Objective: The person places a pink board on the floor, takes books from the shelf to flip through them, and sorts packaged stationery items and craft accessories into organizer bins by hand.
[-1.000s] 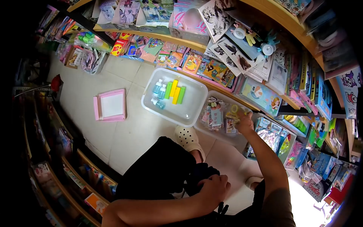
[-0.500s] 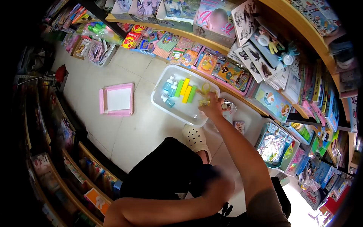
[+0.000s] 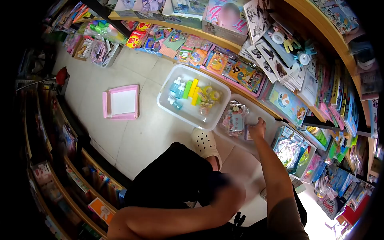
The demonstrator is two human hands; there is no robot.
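Observation:
My right hand (image 3: 258, 129) is inside the second clear plastic bin (image 3: 267, 116), its fingers curled at a small flat pink packet (image 3: 249, 132). Part of that packet is hidden by the fingers. Beside it in the same bin lie clear-wrapped packs (image 3: 235, 118). The white plastic tub (image 3: 191, 113) to the left holds blue-capped small bottles (image 3: 180, 90), green bars (image 3: 187, 90), yellow bars (image 3: 194, 87) and yellow rolls of tape (image 3: 215, 95). My left hand (image 3: 231, 198) rests near my knee; it is blurred and its fingers cannot be made out.
A pink-rimmed shallow box (image 3: 121, 102) lies on the tiled floor (image 3: 140, 136). Shelves of booklets (image 3: 218, 66) run behind the tubs. A bin of shiny packets (image 3: 289, 146) stands at right. Bookshelves (image 3: 64, 172) line the left, and my clog (image 3: 205, 141) is just before the tub.
My right hand has left the white tub and moved right into the second bin, to the small packet. Yellow tape rolls now show in the tub. My left hand stays put.

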